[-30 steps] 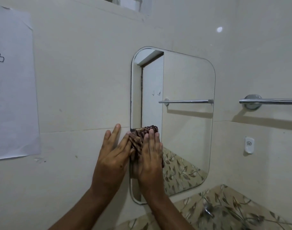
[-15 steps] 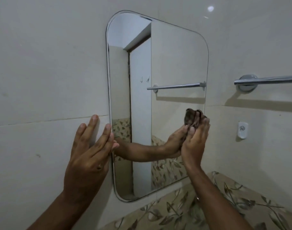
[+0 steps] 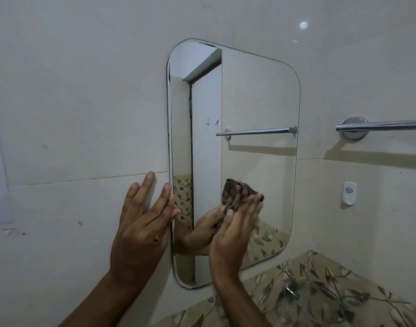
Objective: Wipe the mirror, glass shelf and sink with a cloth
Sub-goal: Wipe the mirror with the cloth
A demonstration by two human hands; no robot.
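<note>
A tall mirror (image 3: 256, 102) with rounded corners hangs on the cream tiled wall. My right hand (image 3: 235, 230) presses a dark brown cloth (image 3: 235, 191) flat against the mirror's lower middle, fingers straight; the cloth shows above my fingertips. My left hand (image 3: 143, 223) rests flat on the wall tile just left of the mirror's edge, fingers spread, holding nothing. The glass shelf and the sink are outside the view.
A chrome towel bar (image 3: 379, 126) is fixed to the wall right of the mirror, with a small white wall fitting (image 3: 349, 192) below it. A leaf-patterned tile band (image 3: 320, 291) runs along the bottom right, with a chrome tap (image 3: 289, 287) on it.
My right hand swept the cloth from the mirror's lower left edge to its right side, then back toward the lower middle. My left hand stayed flat on the wall.
</note>
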